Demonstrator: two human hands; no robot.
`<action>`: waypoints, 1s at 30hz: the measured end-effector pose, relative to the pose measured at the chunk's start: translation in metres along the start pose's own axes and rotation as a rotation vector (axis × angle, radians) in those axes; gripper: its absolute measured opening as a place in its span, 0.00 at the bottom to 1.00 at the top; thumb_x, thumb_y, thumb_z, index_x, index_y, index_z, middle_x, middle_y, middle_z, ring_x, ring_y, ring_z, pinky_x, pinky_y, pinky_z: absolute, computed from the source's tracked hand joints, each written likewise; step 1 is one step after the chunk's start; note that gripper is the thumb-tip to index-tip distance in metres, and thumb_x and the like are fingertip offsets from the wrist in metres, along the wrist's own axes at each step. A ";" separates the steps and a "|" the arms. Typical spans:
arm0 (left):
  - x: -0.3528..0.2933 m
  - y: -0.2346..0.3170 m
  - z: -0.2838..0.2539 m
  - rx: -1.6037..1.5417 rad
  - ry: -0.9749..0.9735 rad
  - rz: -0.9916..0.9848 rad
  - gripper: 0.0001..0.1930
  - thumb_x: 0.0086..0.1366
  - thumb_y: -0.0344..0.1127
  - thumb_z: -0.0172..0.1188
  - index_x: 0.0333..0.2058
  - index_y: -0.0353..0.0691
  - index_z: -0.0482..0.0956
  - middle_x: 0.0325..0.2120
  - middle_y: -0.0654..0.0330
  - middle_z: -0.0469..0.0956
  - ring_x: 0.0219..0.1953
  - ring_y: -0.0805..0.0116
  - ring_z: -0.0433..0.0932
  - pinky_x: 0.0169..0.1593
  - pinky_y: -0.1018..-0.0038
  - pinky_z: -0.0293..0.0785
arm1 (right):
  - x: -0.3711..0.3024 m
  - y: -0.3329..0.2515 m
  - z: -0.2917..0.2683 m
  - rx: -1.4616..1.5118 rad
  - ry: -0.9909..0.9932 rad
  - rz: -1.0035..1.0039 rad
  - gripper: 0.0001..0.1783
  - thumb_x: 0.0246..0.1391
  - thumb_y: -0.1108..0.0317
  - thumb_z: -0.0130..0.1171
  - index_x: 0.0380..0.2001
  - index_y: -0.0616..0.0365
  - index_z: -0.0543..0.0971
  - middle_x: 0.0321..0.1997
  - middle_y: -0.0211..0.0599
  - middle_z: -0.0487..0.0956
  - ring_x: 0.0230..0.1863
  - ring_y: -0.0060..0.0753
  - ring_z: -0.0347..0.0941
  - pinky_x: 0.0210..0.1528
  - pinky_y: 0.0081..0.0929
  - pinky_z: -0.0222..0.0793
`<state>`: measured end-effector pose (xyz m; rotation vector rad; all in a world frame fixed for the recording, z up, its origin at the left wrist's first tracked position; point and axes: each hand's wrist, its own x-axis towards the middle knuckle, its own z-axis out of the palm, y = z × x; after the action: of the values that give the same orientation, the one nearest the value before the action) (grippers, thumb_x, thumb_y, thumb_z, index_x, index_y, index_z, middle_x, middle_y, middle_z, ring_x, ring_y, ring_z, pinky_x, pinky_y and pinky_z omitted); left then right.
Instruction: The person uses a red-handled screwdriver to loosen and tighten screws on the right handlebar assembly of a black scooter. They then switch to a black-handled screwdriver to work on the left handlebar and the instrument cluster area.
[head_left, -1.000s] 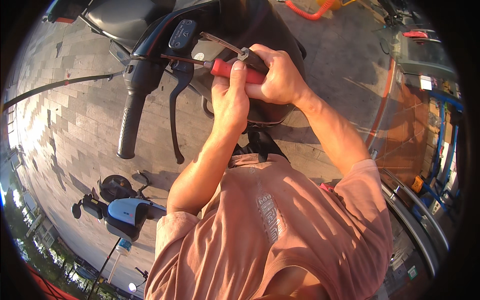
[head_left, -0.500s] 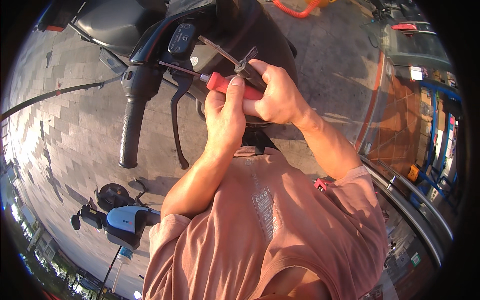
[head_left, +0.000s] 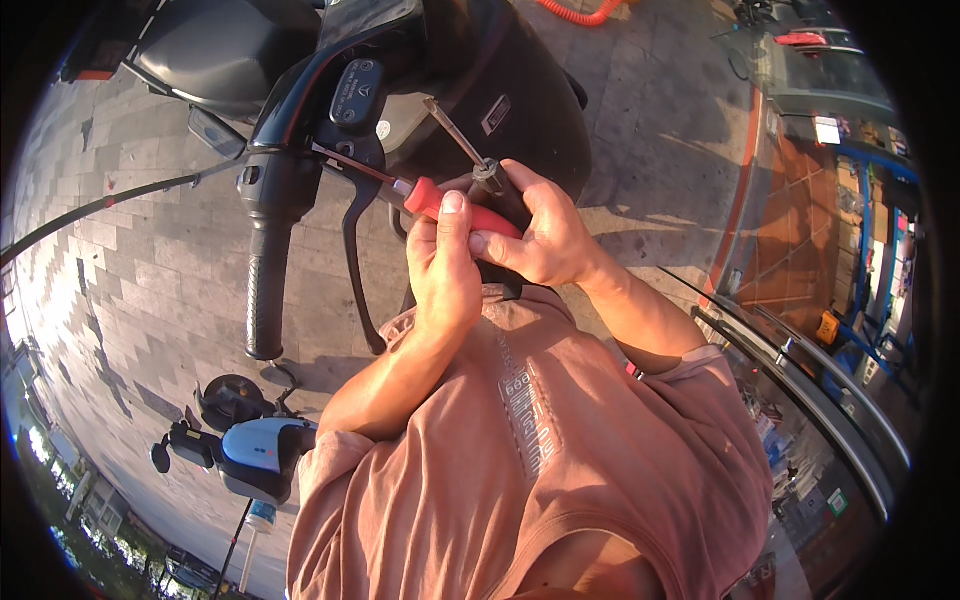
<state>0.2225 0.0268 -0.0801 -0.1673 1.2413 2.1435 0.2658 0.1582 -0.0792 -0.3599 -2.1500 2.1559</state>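
Observation:
My left hand (head_left: pixel 443 265) is closed round a red-handled screwdriver (head_left: pixel 425 197), its thumb along the handle. That screwdriver's thin shaft points up and left, its tip appearing close to the brake lever (head_left: pixel 355 240) mount; I cannot tell whether they touch. In my right hand (head_left: pixel 555 232) is a dark-handled screwdriver (head_left: pixel 511 203), its metal shaft slanting up and left. The right thumb also lies against the rear end of the red handle, so both hands meet there. Beyond them stands the dark scooter's handlebar with its ribbed grip (head_left: pixel 267 290) and reservoir cap (head_left: pixel 356 92).
A black scooter seat or body panel (head_left: pixel 230 50) is at the upper left. A blue scooter (head_left: pixel 258 450) stands on the paving at the lower left. An orange coiled hose (head_left: pixel 590 14) lies at the top. On the right are a metal door rail (head_left: pixel 800 380) and blue shelving (head_left: pixel 868 250).
Both hands have come slightly lower in view with the screwdrivers. The dark-handled screwdriver has tilted a little more upright, and my right thumb now shows against the red handle.

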 end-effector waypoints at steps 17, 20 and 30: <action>0.002 -0.008 0.009 -0.126 -0.053 -0.005 0.08 0.74 0.36 0.51 0.42 0.37 0.69 0.35 0.55 0.78 0.34 0.66 0.79 0.40 0.70 0.79 | -0.034 0.002 -0.017 -0.118 0.243 -0.003 0.16 0.66 0.60 0.54 0.44 0.66 0.72 0.34 0.32 0.78 0.33 0.20 0.71 0.37 0.21 0.69; 0.003 -0.013 0.017 -0.237 -0.023 -0.021 0.08 0.74 0.37 0.51 0.42 0.39 0.69 0.35 0.56 0.77 0.35 0.65 0.80 0.39 0.69 0.79 | -0.033 0.000 -0.026 -0.007 0.145 0.031 0.18 0.63 0.59 0.58 0.44 0.65 0.72 0.35 0.32 0.78 0.37 0.19 0.71 0.41 0.21 0.69; 0.001 -0.022 0.047 -0.144 -0.033 -0.092 0.10 0.73 0.41 0.53 0.44 0.40 0.69 0.35 0.58 0.78 0.36 0.71 0.77 0.41 0.74 0.76 | -0.031 -0.010 -0.058 0.001 0.040 0.075 0.25 0.50 0.57 0.73 0.41 0.62 0.74 0.39 0.30 0.78 0.41 0.19 0.70 0.46 0.23 0.70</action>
<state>0.2447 0.0730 -0.0712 -0.2454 1.0406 2.1468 0.3074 0.2087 -0.0656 -0.4874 -2.1476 2.1678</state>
